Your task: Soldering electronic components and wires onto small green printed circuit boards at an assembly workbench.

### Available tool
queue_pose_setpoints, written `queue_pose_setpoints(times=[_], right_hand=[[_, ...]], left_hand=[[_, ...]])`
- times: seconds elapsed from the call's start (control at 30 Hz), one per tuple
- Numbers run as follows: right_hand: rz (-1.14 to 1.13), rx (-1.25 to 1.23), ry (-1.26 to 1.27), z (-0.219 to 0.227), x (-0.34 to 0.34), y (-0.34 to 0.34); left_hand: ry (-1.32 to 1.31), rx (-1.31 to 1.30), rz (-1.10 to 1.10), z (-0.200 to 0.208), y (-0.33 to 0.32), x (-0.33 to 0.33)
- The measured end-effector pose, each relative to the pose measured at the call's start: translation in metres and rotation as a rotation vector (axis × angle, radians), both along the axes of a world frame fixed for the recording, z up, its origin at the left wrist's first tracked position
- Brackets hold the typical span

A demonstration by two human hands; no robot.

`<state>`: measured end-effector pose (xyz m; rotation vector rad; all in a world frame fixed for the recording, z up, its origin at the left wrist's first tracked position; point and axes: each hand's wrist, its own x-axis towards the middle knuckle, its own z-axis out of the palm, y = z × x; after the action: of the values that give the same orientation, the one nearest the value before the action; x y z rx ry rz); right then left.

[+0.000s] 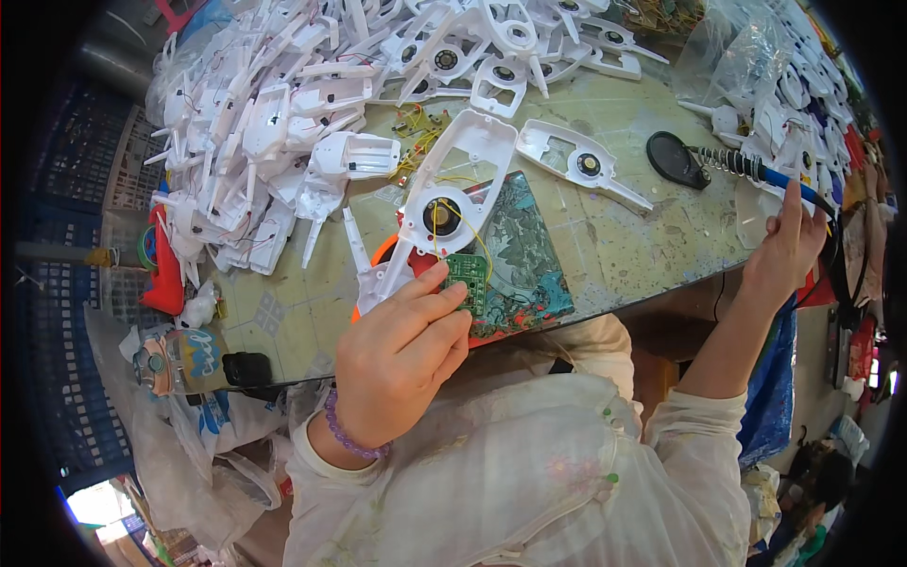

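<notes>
My left hand (402,340), a purple bead bracelet at its wrist, pinches a small green circuit board (467,283) at the table's front edge. Yellow wires run from the board to a round black speaker (440,216) in a white plastic housing (477,142) with a handle. That housing lies face up, partly over a dark, paint-stained board (534,255). At the right, my right hand (786,241) has its fingers on the blue handle of a soldering iron (779,180). The iron's front end sits inside the coil of a black stand (676,159).
White housings (274,123) are heaped at the back left, and another housing (586,163) with a speaker lies right of centre. Loose yellow wires (416,132) lie behind the work. A clear jar (194,359) stands at the front left. More white parts (784,123) are piled at the right.
</notes>
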<state>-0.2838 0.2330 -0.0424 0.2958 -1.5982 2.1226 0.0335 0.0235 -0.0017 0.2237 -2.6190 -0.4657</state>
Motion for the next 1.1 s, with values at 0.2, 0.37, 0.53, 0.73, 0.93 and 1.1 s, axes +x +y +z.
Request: queue_pose_setpoints(times=[0.2,0.37,0.53,0.73,0.93,1.1], right_hand=[[0.028,0.344,-0.06,-0.006,-0.037,0.015],[-0.183,0.576,0.027,0.019,-0.036,0.057],[-0.897,0.811,0.438,0.063,0.029,0.09],[0.639,0.116,0.464,-0.014,0.095,0.067],[0.836,0.182,0.448,-0.003,0.136,0.003],[0.937,0.239,0.444,-0.005,0.136,-0.002]], left_hand=[[-0.007,-0.03,0.002,0.0,0.003,0.001],[-0.02,-0.042,-0.008,0.001,0.001,0.003],[-0.033,-0.053,-0.005,0.002,-0.001,0.007],[-0.029,-0.067,-0.022,-0.001,0.0,0.002],[-0.019,-0.056,-0.019,-0.002,0.001,0.003],[-0.018,-0.05,-0.007,-0.001,0.002,0.002]])
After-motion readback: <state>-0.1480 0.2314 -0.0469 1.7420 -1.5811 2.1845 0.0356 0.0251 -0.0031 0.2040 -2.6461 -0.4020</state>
